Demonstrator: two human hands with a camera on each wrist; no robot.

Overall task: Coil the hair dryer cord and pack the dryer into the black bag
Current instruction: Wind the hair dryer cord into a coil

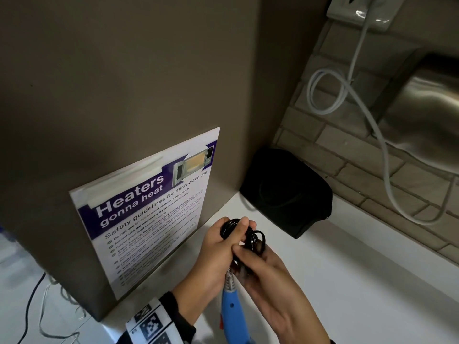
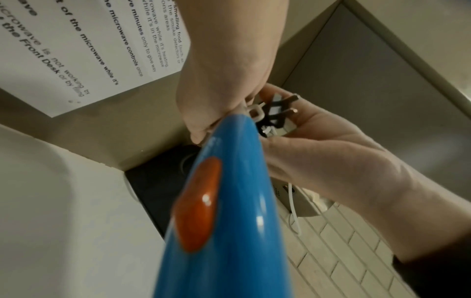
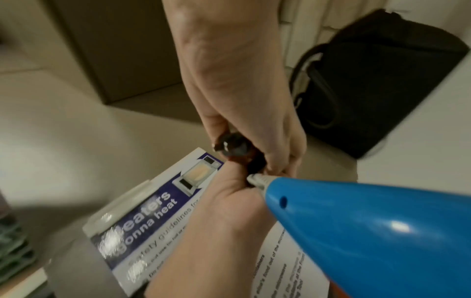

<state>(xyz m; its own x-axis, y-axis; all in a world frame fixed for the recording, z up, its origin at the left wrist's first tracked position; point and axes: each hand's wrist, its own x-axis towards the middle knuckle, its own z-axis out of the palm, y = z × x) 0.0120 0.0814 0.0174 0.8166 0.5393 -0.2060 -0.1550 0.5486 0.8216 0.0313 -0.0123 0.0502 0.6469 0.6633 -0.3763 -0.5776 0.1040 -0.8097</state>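
Note:
Above the white counter (image 1: 360,281) my left hand (image 1: 221,244) grips a bundle of coiled black cord (image 1: 255,238). My right hand (image 1: 263,266) curls round the same coil from the right. The blue hair dryer (image 1: 232,311) hangs below both hands by its grey cord sleeve. In the left wrist view the dryer (image 2: 229,211) shows its orange switch (image 2: 201,203), and the plug (image 2: 275,113) lies in my right palm with its prongs outward. The black bag (image 1: 285,194) stands in the corner behind the hands, also in the right wrist view as the bag (image 3: 382,80).
A microwave safety poster (image 1: 149,207) is taped to the brown panel on the left. On the tiled wall at right, a white cable (image 1: 382,150) loops down from an outlet (image 1: 357,11). A steel appliance (image 1: 427,108) sits at the right edge.

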